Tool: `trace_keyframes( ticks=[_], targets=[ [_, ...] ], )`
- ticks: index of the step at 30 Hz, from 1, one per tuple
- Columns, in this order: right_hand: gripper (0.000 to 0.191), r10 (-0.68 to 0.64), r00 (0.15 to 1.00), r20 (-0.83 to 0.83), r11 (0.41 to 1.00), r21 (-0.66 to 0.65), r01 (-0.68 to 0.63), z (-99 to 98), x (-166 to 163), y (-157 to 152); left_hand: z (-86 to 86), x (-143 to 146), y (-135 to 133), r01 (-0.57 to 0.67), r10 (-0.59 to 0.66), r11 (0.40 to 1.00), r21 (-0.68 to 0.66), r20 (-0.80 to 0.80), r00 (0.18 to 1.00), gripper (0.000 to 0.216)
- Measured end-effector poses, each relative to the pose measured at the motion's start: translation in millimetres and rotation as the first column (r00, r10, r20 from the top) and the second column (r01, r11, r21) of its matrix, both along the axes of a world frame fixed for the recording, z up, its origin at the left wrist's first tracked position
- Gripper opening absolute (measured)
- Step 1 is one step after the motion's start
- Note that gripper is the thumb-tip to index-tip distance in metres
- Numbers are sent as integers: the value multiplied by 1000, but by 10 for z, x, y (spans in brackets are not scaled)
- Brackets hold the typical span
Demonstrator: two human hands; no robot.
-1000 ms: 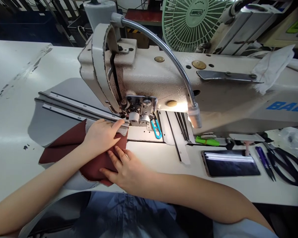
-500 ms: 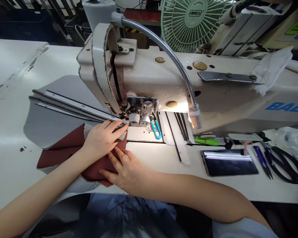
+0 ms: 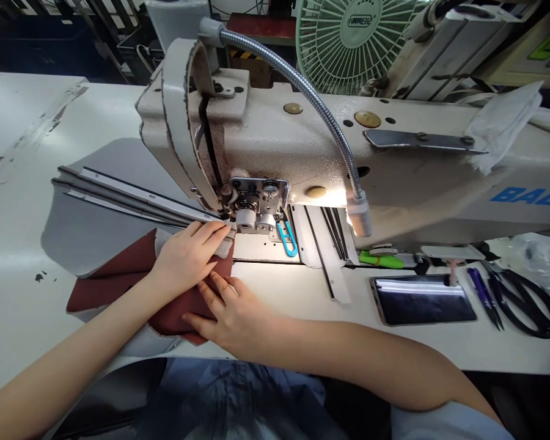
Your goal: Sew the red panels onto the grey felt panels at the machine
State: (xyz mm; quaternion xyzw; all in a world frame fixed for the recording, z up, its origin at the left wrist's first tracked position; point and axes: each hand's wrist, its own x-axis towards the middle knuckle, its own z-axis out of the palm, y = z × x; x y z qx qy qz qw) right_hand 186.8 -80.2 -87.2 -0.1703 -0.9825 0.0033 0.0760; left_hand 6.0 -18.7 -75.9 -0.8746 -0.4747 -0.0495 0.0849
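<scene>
My left hand (image 3: pixel 183 256) lies on layered fabric just in front of the sewing machine's (image 3: pixel 252 205) presser area, its fingers stretched toward the needle, which is hidden. Under it are dark red fabric (image 3: pixel 119 269) and a piece of grey fabric (image 3: pixel 223 247). Beside it, my right hand (image 3: pixel 238 315) rests with spread fingers on the red fabric, close to the left fingertips. Behind the needle area, grey fabric (image 3: pixel 73 226) spreads out on the left, with light strips (image 3: pixel 151 195) edged in black running across it toward the needle.
Blue thread snips (image 3: pixel 287 238) lie right of the needle area, near white and black strips (image 3: pixel 323 256). Farther right are a green-handled tool (image 3: pixel 380 261), a phone (image 3: pixel 424 300), purple pens (image 3: pixel 483 296) and black scissors (image 3: pixel 525 302). A flexible lamp (image 3: pixel 360 214) hangs above the table.
Hands and fabric keep nearly the same place. The whole view has shifted very slightly, and a little more grey fabric shows beside my left fingertips.
</scene>
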Motion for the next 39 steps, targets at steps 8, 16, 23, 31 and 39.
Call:
trace_keyframes(
  ticks=[8,16,23,31,39],
  targets=[
    [42,-1,1000,-23,1000,-7,1,-33,7,-1,-70,-55,-22,75,-75,993,93,0,997,45],
    [40,-1,999,-34,999,-45,0,-10,2,11,50,36,60,-50,47,994,-99,-34,998,45],
    [40,-2,999,-54,999,-53,-1,-27,-3,6,79,43,25,-53,34,987,-152,-126,991,59],
    [40,-11,1000,-24,997,-77,9,-11,-3,11,71,12,84,2,-11,981,-192,-46,999,56],
    [42,-6,1000,17,994,-106,7,-4,26,193,66,66,322,-98,93,970,-224,-34,995,42]
  ],
)
